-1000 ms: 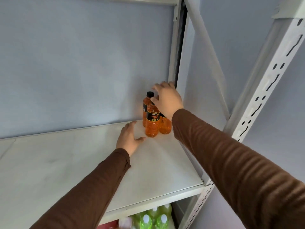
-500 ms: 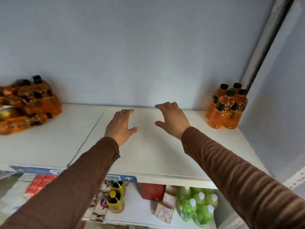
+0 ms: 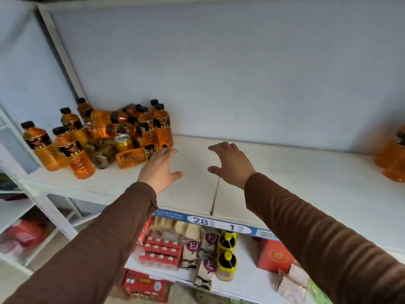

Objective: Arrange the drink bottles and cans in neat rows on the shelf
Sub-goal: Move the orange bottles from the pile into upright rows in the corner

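Observation:
A jumbled heap of orange drink bottles with black caps and dark labels fills the left end of the white shelf; some stand, some lie on their sides. Several gold cans lie among them. One bottle lies flat at the front of the heap. My left hand hovers open just right of that bottle, fingertips almost at it. My right hand is open over the shelf's middle, holding nothing. At the right edge stand the arranged orange bottles, partly cut off.
A white upright post bounds the shelf at the left, with a blue-grey back wall behind. Below the price strip, the lower shelf holds red cartons, yellow-capped bottles, snack packs and a red box.
My view has swung left from the right corner to the left heap. My right hand let go of the arranged bottles, and both hands moved left across the shelf, open.

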The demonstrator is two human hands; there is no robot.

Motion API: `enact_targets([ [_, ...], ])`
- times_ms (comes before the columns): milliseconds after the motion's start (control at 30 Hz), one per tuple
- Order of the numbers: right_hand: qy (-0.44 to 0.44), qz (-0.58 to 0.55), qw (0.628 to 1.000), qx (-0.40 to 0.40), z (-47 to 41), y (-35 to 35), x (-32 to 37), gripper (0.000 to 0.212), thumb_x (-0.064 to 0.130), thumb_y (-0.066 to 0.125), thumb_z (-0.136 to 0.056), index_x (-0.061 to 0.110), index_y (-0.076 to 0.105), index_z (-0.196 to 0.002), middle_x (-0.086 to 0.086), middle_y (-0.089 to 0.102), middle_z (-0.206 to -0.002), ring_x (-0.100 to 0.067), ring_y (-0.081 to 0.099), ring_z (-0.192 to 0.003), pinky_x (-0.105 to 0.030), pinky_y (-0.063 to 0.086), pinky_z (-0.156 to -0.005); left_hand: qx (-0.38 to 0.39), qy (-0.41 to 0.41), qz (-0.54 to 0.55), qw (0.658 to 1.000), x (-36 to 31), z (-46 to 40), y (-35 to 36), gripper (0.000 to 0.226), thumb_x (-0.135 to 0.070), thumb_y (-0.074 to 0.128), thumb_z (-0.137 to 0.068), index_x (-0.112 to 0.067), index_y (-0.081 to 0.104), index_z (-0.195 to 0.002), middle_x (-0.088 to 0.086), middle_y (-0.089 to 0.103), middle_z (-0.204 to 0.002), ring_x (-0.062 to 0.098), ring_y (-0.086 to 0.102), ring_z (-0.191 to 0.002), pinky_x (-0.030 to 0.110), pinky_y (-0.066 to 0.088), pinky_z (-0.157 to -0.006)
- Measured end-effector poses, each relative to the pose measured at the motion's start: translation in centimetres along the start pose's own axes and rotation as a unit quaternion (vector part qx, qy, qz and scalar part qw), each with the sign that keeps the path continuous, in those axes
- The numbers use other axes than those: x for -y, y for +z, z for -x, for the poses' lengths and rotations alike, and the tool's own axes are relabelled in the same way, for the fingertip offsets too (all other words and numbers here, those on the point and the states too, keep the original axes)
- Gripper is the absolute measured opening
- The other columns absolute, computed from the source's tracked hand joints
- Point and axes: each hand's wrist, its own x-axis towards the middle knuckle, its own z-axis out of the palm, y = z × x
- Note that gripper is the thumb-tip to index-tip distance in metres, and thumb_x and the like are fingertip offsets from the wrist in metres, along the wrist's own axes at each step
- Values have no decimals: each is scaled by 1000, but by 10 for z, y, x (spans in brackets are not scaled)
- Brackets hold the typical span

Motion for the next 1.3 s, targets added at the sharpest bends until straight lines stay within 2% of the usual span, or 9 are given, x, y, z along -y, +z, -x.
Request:
enact_targets([
  [100, -7, -1, 1000, -1, -33, 14, 19, 65, 42, 66, -87, 25, 43, -145, -2, 47, -141, -25, 42, -127, -41, 42, -101, 3, -5, -21, 1000, 39, -15, -11, 70, -42, 70, -88, -19, 40, -147, 3, 43, -148, 24, 42, -132, 36, 38, -107],
  [433, -23, -15, 999, 25, -136, 73, 47, 65, 43, 67, -87, 25, 42, -145, -4, 48, -142, -24, 45, -126, -39, 45, -102, 25, -49, -63, 996, 135, -67, -19, 73, -44, 71, -86, -18, 40, -147, 4, 43, -148, 25, 41, -135, 40, 40, -109],
  [600, 15, -49, 998, 24, -174, 97, 57, 67, 45, 66, -88, 22, 40, -146, -7, 50, -141, -25, 47, -127, -38, 44, -100, 73, -48, -71, 994, 165, -92, -9, 77, -45, 71, -85, -18, 36, -149, 6, 44, -148, 26, 41, -136, 39, 39, -110],
  [700, 74, -123, 989, 24, -204, 105, 64, 71, 42, 67, -89, 19, 35, -149, -9, 48, -145, -26, 47, -130, -38, 43, -103, 96, -27, -109, 989, 178, -107, 0, 74, -44, 69, -85, -18, 37, -146, 8, 53, -140, 27, 48, -129, 38, 43, -104],
  [800, 134, -254, 957, 23, -234, 104, 73, 77, 34, 69, -90, 18, 26, -153, -11, 38, -152, -28, 44, -135, -41, 42, -108, 108, 12, -159, 981, 188, -119, 5, 68, -49, 67, -85, -15, 44, -139, 8, 60, -130, 28, 50, -122, 38, 43, -99],
  [933, 143, -359, 922, 19, -263, 94, 86, 82, 19, 71, -90, 21, 22, -155, -8, 28, -158, -27, 34, -141, -41, 39, -107, 121, 56, -212, 968, 195, -132, 7, 64, -57, 67, -81, -14, 56, -128, 6, 57, -128, 26, 48, -119, 36, 42, -100],
  [1100, 146, -368, 918, 21, -284, 89, 99, 66, 10, 73, -87, 16, 41, -143, -8, 51, -137, -24, 52, -121, -42, 45, -104, 129, 65, -220, 965, 192, -135, 11, 60, -51, 74, -80, -15, 54, -125, 5, 61, -121, 25, 58, -112, 33, 47, -81],
  [1200, 161, -329, 930, 6, -291, 90, 103, 55, 16, 78, -82, 13, 52, -130, -3, 60, -120, -19, 58, -106, -36, 46, -93, 138, 85, -203, 966, 197, -139, 8, 56, -50, 71, -82, -18, 52, -124, 4, 62, -122, 25, 60, -112, 33, 48, -82],
  [1300, 173, -289, 941, -18, -292, 88, 101, 52, 20, 79, -80, 14, 55, -126, -1, 61, -116, -22, 59, -107, -38, 47, -97, 148, 111, -159, 970, 204, -139, 2, 59, -56, 69, -80, -20, 51, -122, 3, 62, -122, 24, 59, -111, 33, 47, -81],
])
